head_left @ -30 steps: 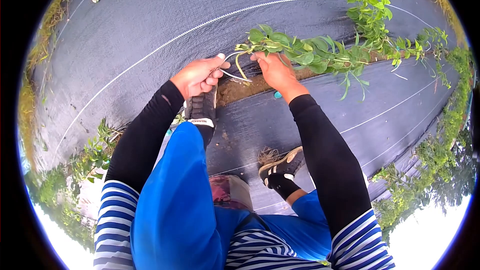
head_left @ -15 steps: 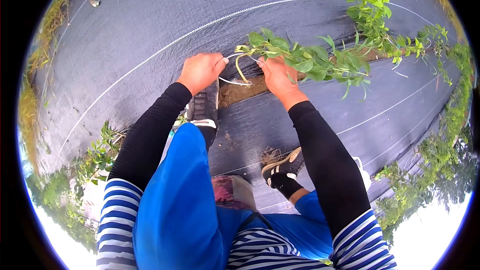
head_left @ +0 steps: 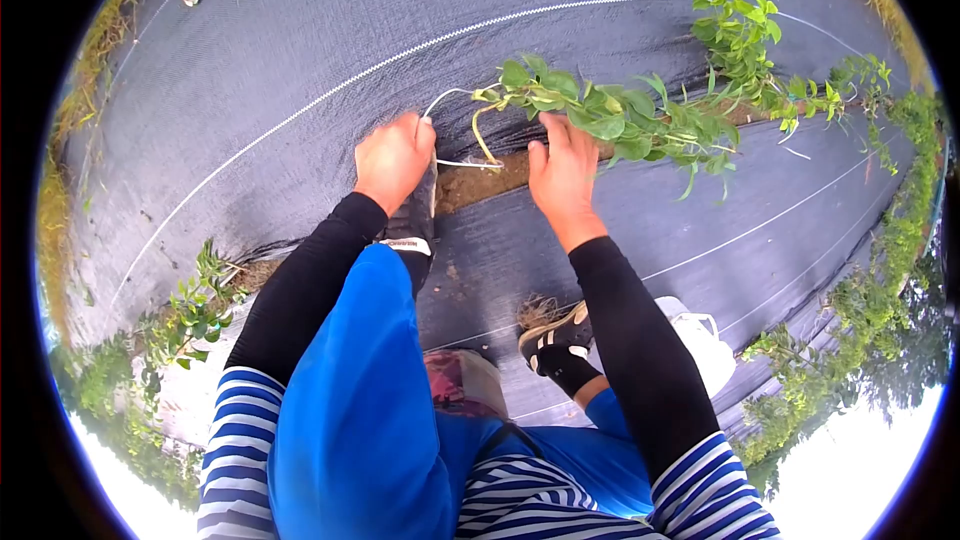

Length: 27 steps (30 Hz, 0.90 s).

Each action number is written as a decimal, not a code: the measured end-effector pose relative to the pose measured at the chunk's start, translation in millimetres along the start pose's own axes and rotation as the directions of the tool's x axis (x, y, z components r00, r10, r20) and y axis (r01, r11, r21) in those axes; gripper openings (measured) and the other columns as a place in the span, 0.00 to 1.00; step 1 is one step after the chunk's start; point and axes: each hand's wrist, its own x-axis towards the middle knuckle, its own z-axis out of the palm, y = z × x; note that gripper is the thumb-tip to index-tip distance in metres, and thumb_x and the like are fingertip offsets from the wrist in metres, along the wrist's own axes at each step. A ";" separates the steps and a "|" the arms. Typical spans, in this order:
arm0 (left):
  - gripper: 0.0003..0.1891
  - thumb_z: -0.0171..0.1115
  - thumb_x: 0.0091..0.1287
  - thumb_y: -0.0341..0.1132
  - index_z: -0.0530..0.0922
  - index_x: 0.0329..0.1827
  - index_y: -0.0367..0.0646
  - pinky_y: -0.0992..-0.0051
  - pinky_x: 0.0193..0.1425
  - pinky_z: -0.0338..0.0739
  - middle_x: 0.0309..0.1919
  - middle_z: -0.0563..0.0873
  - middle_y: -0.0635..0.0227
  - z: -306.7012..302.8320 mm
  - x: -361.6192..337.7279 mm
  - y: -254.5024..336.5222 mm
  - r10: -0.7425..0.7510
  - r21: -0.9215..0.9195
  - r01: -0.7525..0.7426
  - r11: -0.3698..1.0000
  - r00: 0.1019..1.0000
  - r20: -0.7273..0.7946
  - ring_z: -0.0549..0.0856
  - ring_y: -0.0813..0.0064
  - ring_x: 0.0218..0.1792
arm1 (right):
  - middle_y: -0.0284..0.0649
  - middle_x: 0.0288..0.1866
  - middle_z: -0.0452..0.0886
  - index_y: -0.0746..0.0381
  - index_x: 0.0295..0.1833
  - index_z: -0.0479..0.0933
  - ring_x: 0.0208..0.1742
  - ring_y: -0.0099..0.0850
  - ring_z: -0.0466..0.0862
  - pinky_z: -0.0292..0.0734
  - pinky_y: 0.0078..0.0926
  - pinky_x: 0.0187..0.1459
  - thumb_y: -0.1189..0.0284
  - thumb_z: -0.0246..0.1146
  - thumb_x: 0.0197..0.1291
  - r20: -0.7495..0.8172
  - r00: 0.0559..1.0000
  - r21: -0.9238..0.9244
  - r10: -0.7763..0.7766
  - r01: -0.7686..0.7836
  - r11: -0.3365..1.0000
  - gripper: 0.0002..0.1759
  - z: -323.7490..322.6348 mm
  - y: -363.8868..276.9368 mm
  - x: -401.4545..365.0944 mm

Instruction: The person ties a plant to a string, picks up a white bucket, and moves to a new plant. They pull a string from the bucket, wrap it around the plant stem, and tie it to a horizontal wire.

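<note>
My left hand (head_left: 393, 162) is closed on a white cord (head_left: 468, 164), pinching it between thumb and fingers. From that hand the cord runs in two strands: one arcs up to the plant's tip, the other goes across to a bent, pale yellowish stem (head_left: 479, 130). A leafy green plant (head_left: 620, 118) lies low along the ground to the right of the stem. Beside its leaves, my right hand (head_left: 565, 168) has its fingers stretched out and the thumb apart, with nothing visible in them. Some of its fingertips are partly hidden by leaves.
Black ground fabric (head_left: 300, 60) with white lines covers the ground, and a strip of bare soil (head_left: 475, 188) runs between its edges. An upright leafy shoot (head_left: 740, 25) grows farther right. My shoes, dry roots (head_left: 538, 312) and a white container (head_left: 700, 340) are nearer me.
My right hand has let go of the white cord and drawn slightly back, its fingers opening. My left hand has shifted a little left and down, and the cord's upper strand now bows upward.
</note>
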 end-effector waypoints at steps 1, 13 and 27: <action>0.17 0.47 0.67 0.45 0.75 0.29 0.41 0.52 0.38 0.73 0.26 0.82 0.50 0.0 -4.5 0.1 0.000 -0.003 0.000 1.000 1.000 0.000 0.81 0.46 0.32 | 0.45 0.43 0.79 0.62 0.48 0.75 0.47 0.48 0.76 0.68 0.44 0.51 0.75 0.62 0.51 0.000 1.000 -0.002 -0.001 0.001 1.000 0.16 -3.9 -2.9 -5.1; 0.08 0.54 0.67 0.34 0.78 0.33 0.41 0.67 0.31 0.74 0.26 0.81 0.58 -14.5 -45.5 -6.2 0.154 -0.430 -0.305 0.850 0.924 -0.351 0.80 0.54 0.27 | 0.44 0.44 0.78 0.61 0.49 0.75 0.50 0.42 0.76 0.71 0.40 0.51 0.76 0.59 0.51 -0.003 0.956 0.214 -0.293 0.286 0.934 0.17 -68.3 -89.3 51.1; 0.15 0.57 0.66 0.41 0.76 0.51 0.43 0.70 0.30 0.74 0.21 0.77 0.64 -34.3 -44.2 20.2 0.551 -0.452 -0.473 0.757 0.833 0.051 0.80 0.65 0.23 | 0.40 0.28 0.73 0.62 0.23 0.74 0.43 0.36 0.75 0.69 0.34 0.56 0.73 0.61 0.43 0.447 0.499 0.255 -0.743 0.725 0.640 0.04 -131.4 -56.8 82.4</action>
